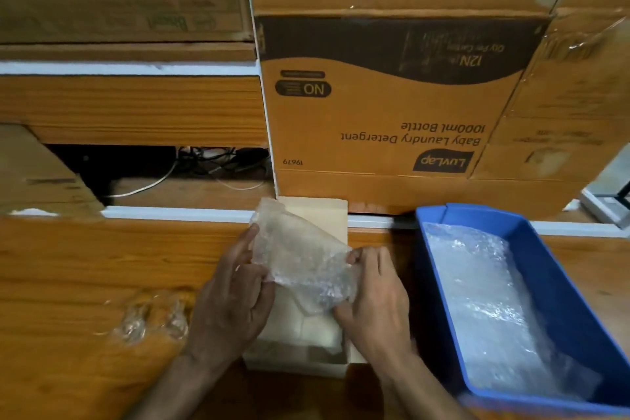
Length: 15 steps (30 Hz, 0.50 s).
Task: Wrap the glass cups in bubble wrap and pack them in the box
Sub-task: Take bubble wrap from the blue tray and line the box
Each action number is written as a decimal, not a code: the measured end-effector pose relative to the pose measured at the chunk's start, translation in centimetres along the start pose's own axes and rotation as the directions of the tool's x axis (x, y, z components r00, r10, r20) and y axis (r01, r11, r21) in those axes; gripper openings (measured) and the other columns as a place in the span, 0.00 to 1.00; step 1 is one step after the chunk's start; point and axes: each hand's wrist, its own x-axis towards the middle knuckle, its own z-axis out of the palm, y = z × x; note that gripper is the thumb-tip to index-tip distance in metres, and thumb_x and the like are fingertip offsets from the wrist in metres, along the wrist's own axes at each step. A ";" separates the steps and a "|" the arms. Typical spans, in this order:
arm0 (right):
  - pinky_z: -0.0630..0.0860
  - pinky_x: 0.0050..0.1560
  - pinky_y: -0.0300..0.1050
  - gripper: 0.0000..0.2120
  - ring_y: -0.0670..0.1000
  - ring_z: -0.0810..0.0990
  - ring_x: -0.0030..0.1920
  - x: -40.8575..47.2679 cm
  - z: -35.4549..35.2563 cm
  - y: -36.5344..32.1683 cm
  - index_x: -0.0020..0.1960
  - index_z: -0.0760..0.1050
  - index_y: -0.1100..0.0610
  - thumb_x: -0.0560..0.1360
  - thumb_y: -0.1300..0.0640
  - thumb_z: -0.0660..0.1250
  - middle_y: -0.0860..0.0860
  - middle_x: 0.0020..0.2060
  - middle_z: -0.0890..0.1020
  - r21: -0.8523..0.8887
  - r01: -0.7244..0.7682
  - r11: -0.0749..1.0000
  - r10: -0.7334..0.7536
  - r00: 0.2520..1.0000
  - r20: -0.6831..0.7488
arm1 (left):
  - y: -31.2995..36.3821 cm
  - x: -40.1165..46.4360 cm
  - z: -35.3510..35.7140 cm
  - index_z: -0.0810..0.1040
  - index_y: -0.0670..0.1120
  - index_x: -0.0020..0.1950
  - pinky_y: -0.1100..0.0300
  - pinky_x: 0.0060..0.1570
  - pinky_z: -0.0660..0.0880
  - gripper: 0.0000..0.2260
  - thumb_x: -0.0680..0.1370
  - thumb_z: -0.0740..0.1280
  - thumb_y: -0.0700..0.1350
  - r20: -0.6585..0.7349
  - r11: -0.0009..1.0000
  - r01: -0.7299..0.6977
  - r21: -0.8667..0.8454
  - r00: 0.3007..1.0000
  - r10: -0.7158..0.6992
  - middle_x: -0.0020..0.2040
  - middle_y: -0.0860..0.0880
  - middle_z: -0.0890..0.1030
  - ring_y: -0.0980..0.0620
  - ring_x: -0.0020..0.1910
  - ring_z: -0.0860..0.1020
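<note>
- Between your fingers (354,257), both hands pinch one bubble-wrapped cup (300,266): left hand (235,297) steadies its side, right hand (375,286) grips the loose end, likely to keep the wrap closed.
- Below it sits the small box (317,215), open to receive it.
- On the bench (85,266), two bare glass cups (150,317) wait; the blue bin (552,249) holds spare wrap.

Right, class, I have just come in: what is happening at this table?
A person is packing. Both hands hold a bubble-wrapped bundle over a small open cardboard box: the left hand grips its left side, the right hand pinches its right edge. A blue bin to the right holds more bubble wrap. Clear glass cups stand unwrapped on the wooden table to the left.
</note>
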 end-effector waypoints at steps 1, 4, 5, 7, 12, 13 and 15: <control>0.71 0.39 0.44 0.26 0.51 0.76 0.47 0.1 0.2 -0.2 0.57 0.68 0.47 0.61 0.53 0.74 0.45 0.49 0.70 0.021 -0.034 0.999 0.035 0.999 -0.006 | -0.2 -0.3 -0.1 0.77 0.41 0.52 0.75 0.42 0.68 0.11 0.81 0.64 0.49 0.027 1.000 0.005 0.013 1.000 -0.005 0.78 0.41 0.67 0.47 0.59 0.81; 0.75 0.50 0.45 0.21 0.48 0.73 0.53 0.7 0.5 -1.1 0.58 0.75 0.47 0.64 0.56 0.67 0.45 0.52 0.70 0.245 -0.133 0.960 0.147 0.988 -0.040 | -0.4 -0.6 -0.7 0.79 0.41 0.51 0.72 0.40 0.73 0.10 0.80 0.65 0.48 0.095 1.000 -0.016 0.018 0.995 0.015 0.79 0.43 0.66 0.50 0.61 0.81; 0.74 0.56 0.44 0.21 0.46 0.72 0.55 0.9 0.4 -1.2 0.56 0.78 0.46 0.65 0.59 0.65 0.44 0.52 0.70 0.341 -0.178 0.923 0.197 0.980 -0.021 | -0.5 -0.5 -0.8 0.79 0.42 0.51 0.69 0.40 0.77 0.10 0.81 0.66 0.48 0.119 0.999 -0.033 0.007 0.992 0.032 0.78 0.44 0.68 0.51 0.60 0.81; 0.71 0.60 0.39 0.23 0.43 0.71 0.57 1.5 0.2 -1.4 0.53 0.80 0.44 0.67 0.67 0.64 0.44 0.53 0.71 0.467 -0.280 0.839 0.278 0.958 0.074 | -0.7 -0.1 -1.1 0.80 0.44 0.50 0.65 0.40 0.81 0.11 0.82 0.65 0.50 0.162 0.999 -0.050 -0.018 0.985 0.052 0.71 0.48 0.76 0.54 0.55 0.82; 0.73 0.50 0.37 0.26 0.45 0.74 0.52 2.7 -0.4 -0.9 0.49 0.79 0.45 0.64 0.75 0.64 0.44 0.50 0.72 0.383 -0.195 0.903 0.190 0.980 0.051 | -1.4 1.5 -2.0 0.84 0.48 0.51 0.63 0.44 0.83 0.10 0.79 0.69 0.53 0.261 0.932 0.236 -0.276 0.951 -0.163 0.60 0.57 0.82 0.60 0.50 0.83; 0.74 0.49 0.41 0.27 0.46 0.74 0.52 3.0 -0.6 -0.5 0.51 0.79 0.46 0.63 0.74 0.66 0.43 0.50 0.70 0.307 -0.131 0.943 0.122 0.991 0.048 | -1.6 1.8 -2.2 0.85 0.48 0.53 0.62 0.46 0.83 0.09 0.78 0.71 0.51 0.259 0.894 0.291 -0.339 0.943 -0.209 0.59 0.57 0.83 0.61 0.52 0.83; 0.78 0.50 0.45 0.31 0.50 0.75 0.57 3.6 -1.2 0.3 0.58 0.77 0.48 0.61 0.73 0.71 0.43 0.54 0.68 0.135 0.023 0.991 -0.038 0.992 0.116 | -1.6 2.5 -2.3 0.86 0.46 0.55 0.61 0.49 0.83 0.08 0.78 0.73 0.47 0.244 0.852 0.330 -0.406 0.938 -0.248 0.57 0.57 0.84 0.60 0.53 0.83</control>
